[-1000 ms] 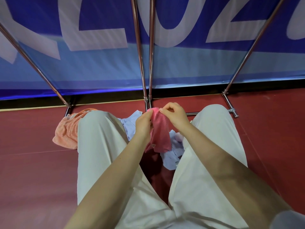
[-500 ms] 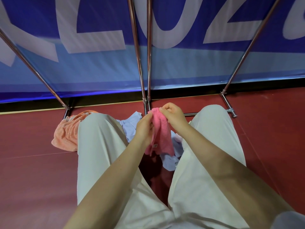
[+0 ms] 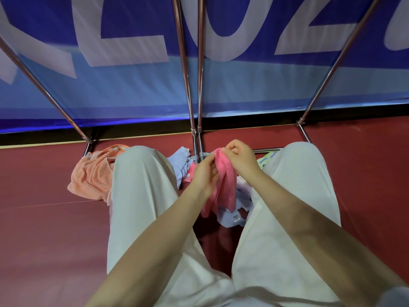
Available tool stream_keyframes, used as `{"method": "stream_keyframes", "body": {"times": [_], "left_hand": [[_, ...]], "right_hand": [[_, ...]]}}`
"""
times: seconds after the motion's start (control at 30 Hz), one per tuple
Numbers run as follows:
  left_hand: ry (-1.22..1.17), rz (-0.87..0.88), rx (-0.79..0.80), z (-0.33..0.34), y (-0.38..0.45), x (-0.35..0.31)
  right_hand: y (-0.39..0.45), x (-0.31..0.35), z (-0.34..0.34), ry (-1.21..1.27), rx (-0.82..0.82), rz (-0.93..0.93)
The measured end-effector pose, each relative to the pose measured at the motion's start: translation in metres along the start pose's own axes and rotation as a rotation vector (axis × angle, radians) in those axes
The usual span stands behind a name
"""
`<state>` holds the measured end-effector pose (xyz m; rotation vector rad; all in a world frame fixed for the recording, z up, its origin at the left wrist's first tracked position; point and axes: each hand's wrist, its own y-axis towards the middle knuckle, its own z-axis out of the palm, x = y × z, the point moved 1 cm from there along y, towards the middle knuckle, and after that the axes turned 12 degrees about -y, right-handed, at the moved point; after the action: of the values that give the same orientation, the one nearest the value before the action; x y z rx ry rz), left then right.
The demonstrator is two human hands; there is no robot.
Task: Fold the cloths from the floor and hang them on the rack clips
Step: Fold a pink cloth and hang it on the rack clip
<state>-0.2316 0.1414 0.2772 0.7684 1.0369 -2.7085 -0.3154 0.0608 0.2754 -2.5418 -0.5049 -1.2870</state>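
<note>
Red floor point(image 3: 44, 218); both hands point(image 3: 207, 173) point(image 3: 240, 157) pinch pink cloth point(image 3: 224, 180).

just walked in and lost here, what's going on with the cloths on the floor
A person crouched over a red floor is holding up a pink cloth by its top edge, the left hand and right hand each pinching it so it hangs between the knees. An orange towel and a light blue cloth lie on the floor by the metal rack legs. No clips are in view.
</note>
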Motion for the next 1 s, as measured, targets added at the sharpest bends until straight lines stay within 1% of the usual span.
{"method": "stream_keyframes", "body": {"times": [0.2,0.33,0.5,0.57,0.63,0.7,0.8,0.9,1.0], "left_hand": [[0.029,0.03,-0.028,0.013,0.007,0.016],[0.062,0.034,0.006,0.021,0.011,0.026],[0.057,0.031,0.001,0.032,0.013,0.036],[0.09,0.068,-0.037,0.036,0.015,0.034],[0.179,0.136,-0.061,0.039,0.018,0.029],[0.296,0.223,-0.077,0.037,0.024,0.019],[0.393,0.28,-0.077,0.029,0.034,0.002],[0.389,0.348,-0.094,0.017,0.04,-0.016],[0.386,0.44,-0.073,0.007,0.034,-0.035]], "right_hand": [[0.001,-0.013,-0.014,-0.02,-0.048,0.031],[0.001,-0.02,-0.025,-0.023,-0.084,0.055],[0.002,-0.025,-0.035,0.036,-0.103,0.097],[0.001,-0.027,-0.037,0.037,-0.07,0.091],[-0.002,-0.029,-0.036,0.006,-0.01,0.072],[-0.005,-0.033,-0.031,-0.085,0.048,0.039],[-0.009,-0.04,-0.026,-0.188,0.117,-0.037],[-0.012,-0.044,-0.021,-0.22,0.173,-0.093],[-0.019,-0.045,-0.011,-0.266,0.225,-0.153]]}}
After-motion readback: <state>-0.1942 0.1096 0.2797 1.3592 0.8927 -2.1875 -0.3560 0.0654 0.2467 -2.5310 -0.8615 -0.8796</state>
